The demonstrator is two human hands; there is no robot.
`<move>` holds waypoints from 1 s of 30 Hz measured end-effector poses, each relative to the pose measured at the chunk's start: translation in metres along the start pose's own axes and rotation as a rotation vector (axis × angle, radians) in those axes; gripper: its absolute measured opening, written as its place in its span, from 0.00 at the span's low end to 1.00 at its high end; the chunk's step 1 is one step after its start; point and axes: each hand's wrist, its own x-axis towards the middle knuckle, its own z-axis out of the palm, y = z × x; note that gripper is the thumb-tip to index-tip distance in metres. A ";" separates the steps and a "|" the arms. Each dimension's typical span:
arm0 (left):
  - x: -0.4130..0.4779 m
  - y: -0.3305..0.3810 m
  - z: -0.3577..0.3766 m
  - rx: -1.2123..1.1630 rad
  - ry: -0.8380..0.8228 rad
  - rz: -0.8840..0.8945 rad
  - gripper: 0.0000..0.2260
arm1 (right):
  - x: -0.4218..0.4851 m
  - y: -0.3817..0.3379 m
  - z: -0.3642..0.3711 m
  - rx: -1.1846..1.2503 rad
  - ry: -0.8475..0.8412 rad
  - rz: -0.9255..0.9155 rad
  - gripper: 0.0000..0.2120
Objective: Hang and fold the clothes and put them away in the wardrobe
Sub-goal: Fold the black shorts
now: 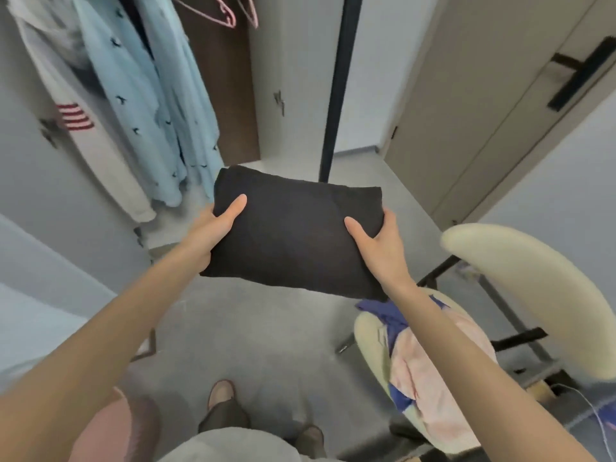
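Gripping the folded black garment (pixel 296 235) at its left and right ends, both hands, left (pixel 213 228) and right (pixel 383 243), clamp soft, light cloth that probably sags unless supported underneath.

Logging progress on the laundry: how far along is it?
Done: pale blue patterned garments hang at the left. In hand: a folded black garment, held at its ends by the left hand and right hand. Left: pink and blue clothes heaped on the cream chair await folding.

The folded black cloth bundle (pixel 296 235) at centre looked matt and slightly coarse; the cream chair (pixel 533 295) at right looked smooth, the grey floor (pixel 253 335) dull.
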 end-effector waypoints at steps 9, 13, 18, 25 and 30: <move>0.056 0.079 -0.127 -0.163 0.156 0.058 0.23 | 0.066 -0.126 0.114 0.121 -0.197 -0.155 0.34; 0.095 0.139 -0.166 -0.175 0.148 0.122 0.27 | 0.104 -0.190 0.145 0.191 -0.196 -0.207 0.34; 0.138 0.229 -0.207 -0.193 0.118 0.260 0.24 | 0.148 -0.279 0.167 0.275 -0.163 -0.291 0.33; 0.174 0.346 -0.238 -0.220 0.147 0.453 0.22 | 0.203 -0.396 0.167 0.314 -0.107 -0.442 0.31; 0.200 0.414 -0.246 -0.225 0.172 0.527 0.28 | 0.248 -0.461 0.169 0.321 -0.073 -0.502 0.31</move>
